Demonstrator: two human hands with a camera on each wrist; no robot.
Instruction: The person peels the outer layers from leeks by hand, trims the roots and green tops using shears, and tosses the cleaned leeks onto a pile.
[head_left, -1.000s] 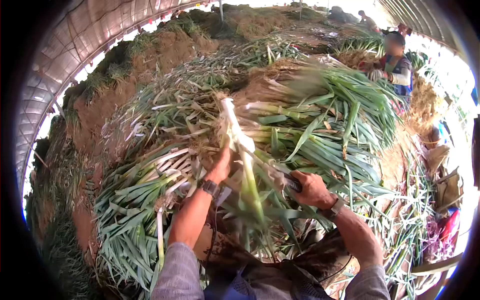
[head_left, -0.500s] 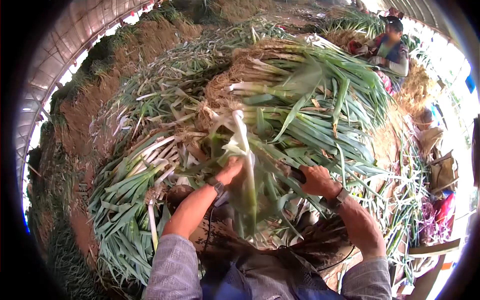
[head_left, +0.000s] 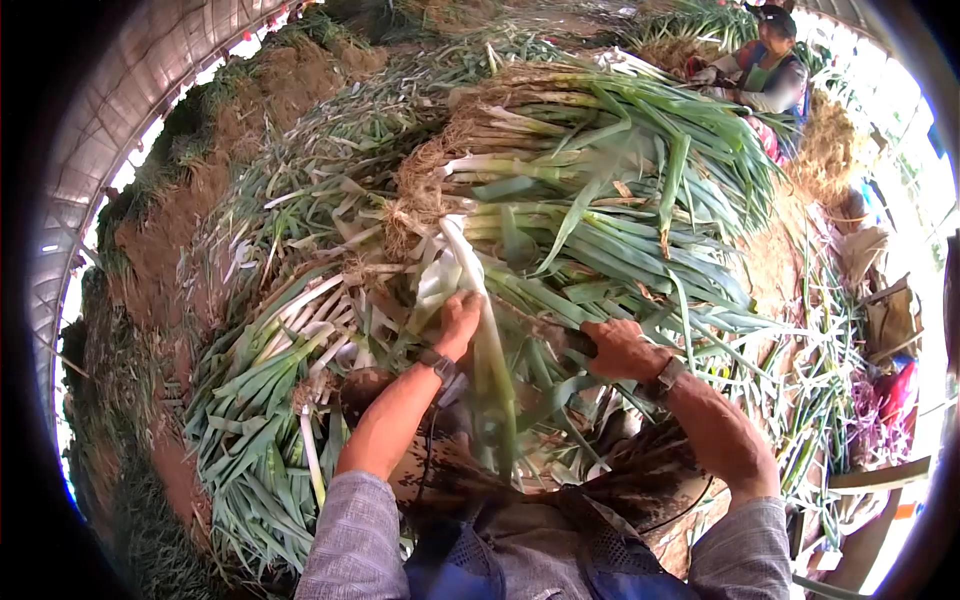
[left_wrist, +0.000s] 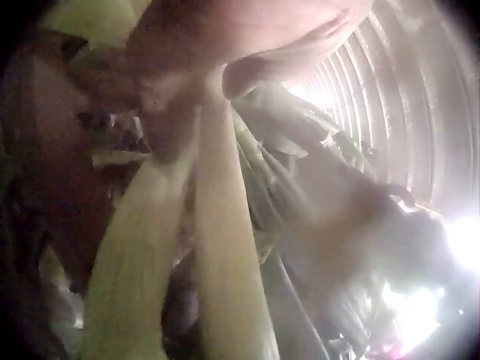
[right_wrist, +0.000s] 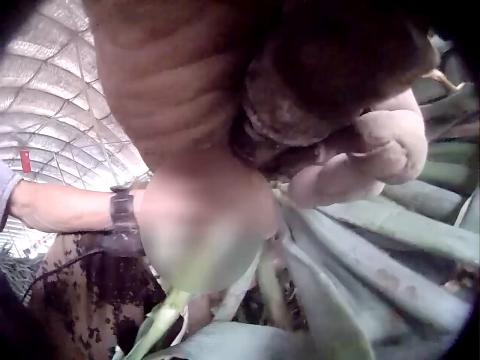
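Note:
In the head view my left hand grips a leek partway along its shaft, white end up and green leaves hanging towards my lap. A pale outer layer stands off the shaft, to its left. The left wrist view shows the shaft and a loose, wide leaf running side by side below the hand. My right hand holds a knife by its dark handle, its blurred blade lying towards the leek. Curled fingers wrap the handle in the right wrist view.
A large heap of leeks with brown roots lies ahead of me, and another pile lies at my left. Trimmed leaves litter the right side. Another person sits at the far right, beneath the tunnel roof.
The pale outer layer has come away from the shaft to the left. My left hand moved onto the shaft; the right still holds the knife. The head view has tilted downward.

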